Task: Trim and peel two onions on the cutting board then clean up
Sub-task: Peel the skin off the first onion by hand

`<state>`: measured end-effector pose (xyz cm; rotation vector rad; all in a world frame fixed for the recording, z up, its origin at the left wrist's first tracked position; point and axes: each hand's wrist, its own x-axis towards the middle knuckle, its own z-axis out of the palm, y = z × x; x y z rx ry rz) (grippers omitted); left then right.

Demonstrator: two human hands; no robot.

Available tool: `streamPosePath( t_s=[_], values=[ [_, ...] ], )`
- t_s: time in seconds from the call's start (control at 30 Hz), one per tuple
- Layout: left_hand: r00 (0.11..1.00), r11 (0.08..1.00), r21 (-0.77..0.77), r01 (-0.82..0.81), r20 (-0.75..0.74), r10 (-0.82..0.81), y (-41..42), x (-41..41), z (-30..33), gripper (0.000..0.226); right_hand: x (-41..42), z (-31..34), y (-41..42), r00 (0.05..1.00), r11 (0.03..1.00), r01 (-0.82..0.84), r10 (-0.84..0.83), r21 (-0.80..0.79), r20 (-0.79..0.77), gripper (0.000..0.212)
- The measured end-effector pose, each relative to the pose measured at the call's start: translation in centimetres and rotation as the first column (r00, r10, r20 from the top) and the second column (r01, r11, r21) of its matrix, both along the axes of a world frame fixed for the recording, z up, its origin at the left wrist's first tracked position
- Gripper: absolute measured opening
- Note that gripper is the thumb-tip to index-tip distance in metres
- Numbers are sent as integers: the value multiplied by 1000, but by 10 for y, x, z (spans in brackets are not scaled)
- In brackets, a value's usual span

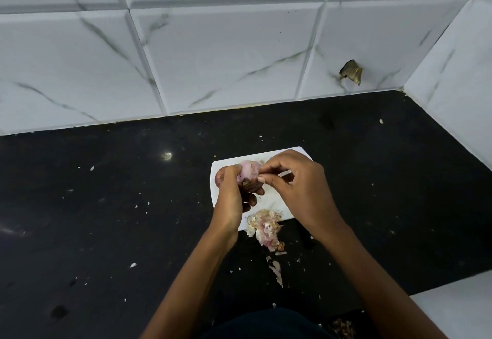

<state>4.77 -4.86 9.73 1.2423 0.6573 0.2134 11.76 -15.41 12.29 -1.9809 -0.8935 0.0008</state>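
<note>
Black counter (106, 219) w/ peel scraps, marble-tile wall (213, 59); your left hand (231, 200) grips onion (249, 172), right hand (295, 187) pinches skin.

Cool, even light falls from above, leaving the tiled wall (213, 54) pale and flat, while the black bench (106, 219) stays dark with one small bright glare spot (167, 155). Shadows are faint. Wide-angle distortion bends the tile lines toward the edges, and the picture is slightly soft throughout.

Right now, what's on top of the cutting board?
On the cutting board: a peel pile at its near edge and a second onion behind the left hand. Hands hide the middle.
</note>
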Motion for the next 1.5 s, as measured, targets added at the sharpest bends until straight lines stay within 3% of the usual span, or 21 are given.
streamPosePath(
  t_s=[0.2, 0.33, 0.43, 0.53, 0.63, 0.7, 0.83, 0.87, 0.93, 1.03, 1.1, 1.17, 1.37, 1.5],
  values=[
    [1000, 1000, 15, 2, -20, -2, -3, -5, -2, 53, 9, -7, -1, 992, 992, -61, 48, -106, -117, 8],
    [999, 1000, 7, 9, -42, -8, -4, -5, -2, 56, 7, -13, -1, 993, 982, -72, 54, -176, -105, 4],
    [998, 997, -78, -20, -57, 15, -2, -2, -3, 50, -7, -14, -2, 985, 974, -153, 138, -169, -100, 8],
    [998, 985, -164, -47, -57, 39, 2, 0, -8, 47, -18, -12, -10, 921, 950, -298, 260, -94, -290, 7],
    [996, 986, -162, -49, -81, 36, 5, -3, -11, 45, -14, -11, -19, 933, 983, -182, 170, -8, -318, 6],
    [995, 985, -170, -36, -96, 20, 5, -6, -12, 46, -7, -14, -23, 956, 991, -115, 92, -69, -280, 10],
    [995, 983, -185, -5, -96, -13, 5, -6, -11, 47, 6, -21, -29, 900, 874, -344, 201, -344, -387, 15],
    [995, 984, -176, 2, -99, -20, 5, -5, -12, 47, 7, -20, -28, 905, 885, -332, 202, -326, -374, 13],
    [994, 987, -157, 20, -107, -38, 4, -5, -11, 48, 5, -14, -23, 955, 981, -148, 109, -126, -275, 7],
    [992, 994, -108, 33, -121, -47, 4, -6, -10, 49, 3, -10, -17, 990, 997, 34, -25, 66, -139, 32],
    [991, 997, -76, 24, -127, -33, 4, -5, -7, 53, 3, -13, -14, 992, 999, -35, 38, 27, -122, 41],
    [992, 999, -50, 21, -126, -27, 3, -5, -5, 56, 3, -18, -12, 990, 996, -87, 84, -22, -113, 36],
    [994, 993, -118, 28, -106, -41, -1, -3, 0, 58, -3, -28, -2, 996, 1000, 2, -3, 13, 84, 28],
    [992, 996, -72, 56, -105, -64, 0, -2, 2, 60, -4, -29, 0, 983, 999, 20, -25, 32, 179, 20]
  ],
)
